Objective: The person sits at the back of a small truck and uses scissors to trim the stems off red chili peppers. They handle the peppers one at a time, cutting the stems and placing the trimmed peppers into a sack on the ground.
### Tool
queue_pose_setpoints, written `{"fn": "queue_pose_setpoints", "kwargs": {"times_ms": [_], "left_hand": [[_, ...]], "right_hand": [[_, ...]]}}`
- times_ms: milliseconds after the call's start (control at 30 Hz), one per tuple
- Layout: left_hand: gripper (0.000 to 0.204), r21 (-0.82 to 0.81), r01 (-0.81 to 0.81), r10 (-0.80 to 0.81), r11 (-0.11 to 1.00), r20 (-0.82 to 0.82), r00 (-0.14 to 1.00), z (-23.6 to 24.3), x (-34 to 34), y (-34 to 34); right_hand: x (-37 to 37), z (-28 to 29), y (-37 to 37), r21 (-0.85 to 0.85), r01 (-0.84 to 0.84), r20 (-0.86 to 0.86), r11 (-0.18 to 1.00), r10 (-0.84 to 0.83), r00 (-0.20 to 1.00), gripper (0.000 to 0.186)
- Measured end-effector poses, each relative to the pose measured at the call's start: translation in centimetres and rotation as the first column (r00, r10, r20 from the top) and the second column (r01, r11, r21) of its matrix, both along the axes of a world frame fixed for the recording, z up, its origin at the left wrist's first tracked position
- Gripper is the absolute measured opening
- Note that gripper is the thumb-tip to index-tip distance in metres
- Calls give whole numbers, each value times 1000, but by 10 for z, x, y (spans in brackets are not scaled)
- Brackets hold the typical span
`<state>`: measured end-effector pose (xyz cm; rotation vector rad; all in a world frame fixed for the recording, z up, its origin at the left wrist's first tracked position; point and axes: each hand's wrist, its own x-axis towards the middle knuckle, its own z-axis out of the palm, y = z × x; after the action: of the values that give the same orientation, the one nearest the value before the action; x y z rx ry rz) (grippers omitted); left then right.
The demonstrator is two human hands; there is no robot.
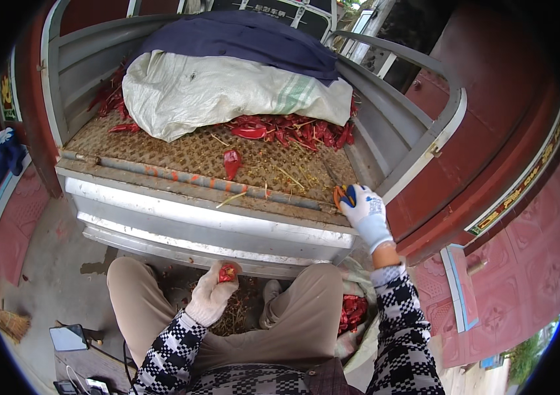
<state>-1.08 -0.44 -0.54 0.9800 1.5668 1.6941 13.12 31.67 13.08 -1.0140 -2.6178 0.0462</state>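
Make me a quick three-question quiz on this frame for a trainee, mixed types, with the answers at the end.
1. Which of the person's hands holds a red pepper?
2. True or false: a dark blue cloth lies partly over the white sack.
3. Where is the broom? A: straight ahead of the person; B: off to the person's right; C: off to the person's left.

Key: 1, the left hand; 2, true; 3, C.

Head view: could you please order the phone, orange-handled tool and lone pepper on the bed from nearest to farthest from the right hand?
1. Orange-handled tool, in the right hand.
2. Lone pepper, left on the bed.
3. Phone, far lower left.
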Motion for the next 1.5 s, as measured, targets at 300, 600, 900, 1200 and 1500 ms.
{"fn": "queue_pose_setpoints", "kwargs": {"times_ms": [300,600,900,1200,1500], "left_hand": [[26,-55,27,-32,998,-94,995,-15,2,12],[20,-9,1,0,1000,103,995,-6,0,9],[15,-63,-60,61,996,18,998,-5,-9,8],[25,-105,-174,168,979,-63,984,-12,-11,4],[28,-68,-244,225,968,-212,951,-6,-9,3]], "right_hand": [[10,-2,75,-76,273,487,959,-204,849,55],[9,-17,75,-21,332,536,943,-269,800,50],[39,-33,-8,-378,-96,20,921,112,994,34],[37,-70,-134,-293,-544,-84,787,546,834,48],[39,-75,-155,-76,-561,100,824,566,818,53]]}}
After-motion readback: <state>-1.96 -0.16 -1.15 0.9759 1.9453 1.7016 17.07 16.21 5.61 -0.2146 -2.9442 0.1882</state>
